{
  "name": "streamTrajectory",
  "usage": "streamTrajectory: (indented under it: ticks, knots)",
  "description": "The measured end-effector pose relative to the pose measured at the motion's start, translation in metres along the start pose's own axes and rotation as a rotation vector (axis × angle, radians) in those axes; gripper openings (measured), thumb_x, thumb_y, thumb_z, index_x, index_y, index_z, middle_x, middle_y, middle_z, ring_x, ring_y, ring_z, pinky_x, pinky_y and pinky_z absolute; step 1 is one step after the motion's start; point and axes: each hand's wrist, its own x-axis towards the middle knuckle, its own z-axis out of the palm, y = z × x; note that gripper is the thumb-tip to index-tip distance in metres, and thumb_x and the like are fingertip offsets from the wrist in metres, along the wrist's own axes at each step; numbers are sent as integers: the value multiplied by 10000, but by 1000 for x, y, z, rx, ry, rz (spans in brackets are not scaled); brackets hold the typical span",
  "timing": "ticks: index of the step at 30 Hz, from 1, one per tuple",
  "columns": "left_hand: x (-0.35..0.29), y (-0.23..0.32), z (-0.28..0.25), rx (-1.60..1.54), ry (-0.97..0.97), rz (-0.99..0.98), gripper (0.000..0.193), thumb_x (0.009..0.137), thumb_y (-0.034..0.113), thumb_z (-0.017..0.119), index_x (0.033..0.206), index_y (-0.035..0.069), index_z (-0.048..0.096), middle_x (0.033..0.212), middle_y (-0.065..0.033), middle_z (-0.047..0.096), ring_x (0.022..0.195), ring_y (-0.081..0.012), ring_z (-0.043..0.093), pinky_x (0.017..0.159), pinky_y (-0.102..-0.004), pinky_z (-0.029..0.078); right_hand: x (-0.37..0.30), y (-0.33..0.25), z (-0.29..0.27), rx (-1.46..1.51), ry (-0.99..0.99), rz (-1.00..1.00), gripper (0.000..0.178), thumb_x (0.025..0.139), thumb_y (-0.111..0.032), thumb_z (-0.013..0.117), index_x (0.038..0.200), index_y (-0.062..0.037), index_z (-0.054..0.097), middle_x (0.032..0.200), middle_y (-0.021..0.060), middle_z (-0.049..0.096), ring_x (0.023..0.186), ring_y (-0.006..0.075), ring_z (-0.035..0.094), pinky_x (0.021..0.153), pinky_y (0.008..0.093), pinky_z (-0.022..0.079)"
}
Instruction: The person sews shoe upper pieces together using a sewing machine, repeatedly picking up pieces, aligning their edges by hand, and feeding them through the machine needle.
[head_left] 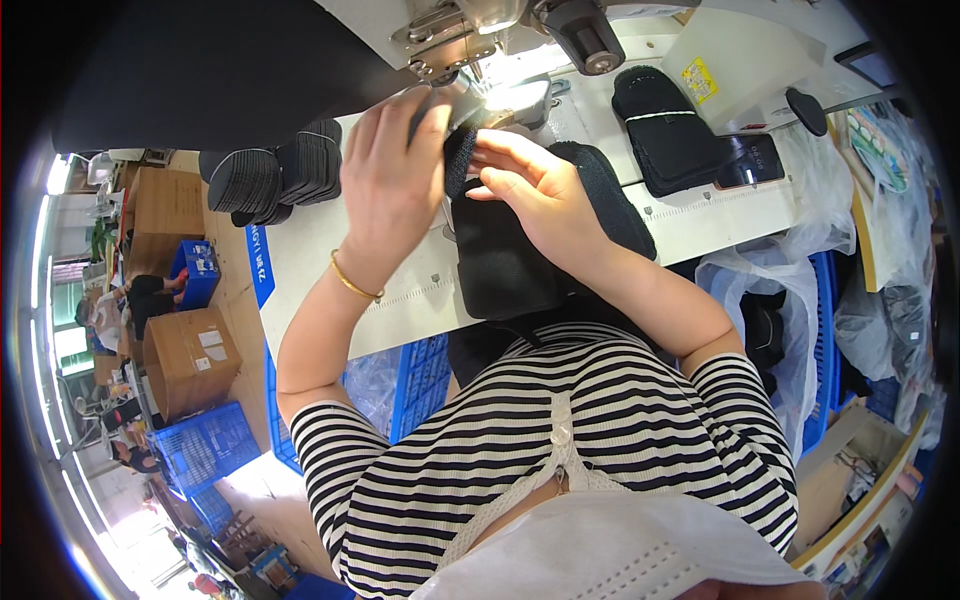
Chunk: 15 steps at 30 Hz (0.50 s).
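Note:
Under the head of a sewing machine (445,45), a small black padded fabric piece (459,160) stands tilted between my hands. My left hand (393,185) is closed at its left side, fingers curled close to the needle area. Curved fingers and thumb of my right hand (537,195) pinch its right edge; the fingertips are partly hidden. Below them, a larger smooth black piece (505,260) lies at the front edge of the white sewing table (400,320). Beneath my right wrist is a black textured piece (615,205).
Stacked black pieces (308,165) stand at the table's left. At right lie a tied black bundle (665,130) and a phone (750,162). Blue crates (425,380) sit below the table, and a plastic-lined one (815,340) at right. Cardboard boxes (190,360) and another person (105,315) are far left.

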Motion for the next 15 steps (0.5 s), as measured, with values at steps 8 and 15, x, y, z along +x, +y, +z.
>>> streamTrajectory:
  ticks: [8,15]
  knots:
    - [-7,-4,-6,-178,-33,-2,383,693,18,703,1075,-10,679,1036,-94,658,942,-270,644,807,-377,525,6,8,1,-180,-51,-55,437,927,-69,640,1333,48,527,1175,142,668,1074,167,638,937,305,523]
    - [-56,19,-11,-348,62,-222,307,834,188,762,1040,-10,651,953,-111,655,830,-232,614,724,-338,507,0,5,-14,-231,-54,0,388,965,-24,587,1342,38,518,1240,97,631,1141,148,604,958,288,511]
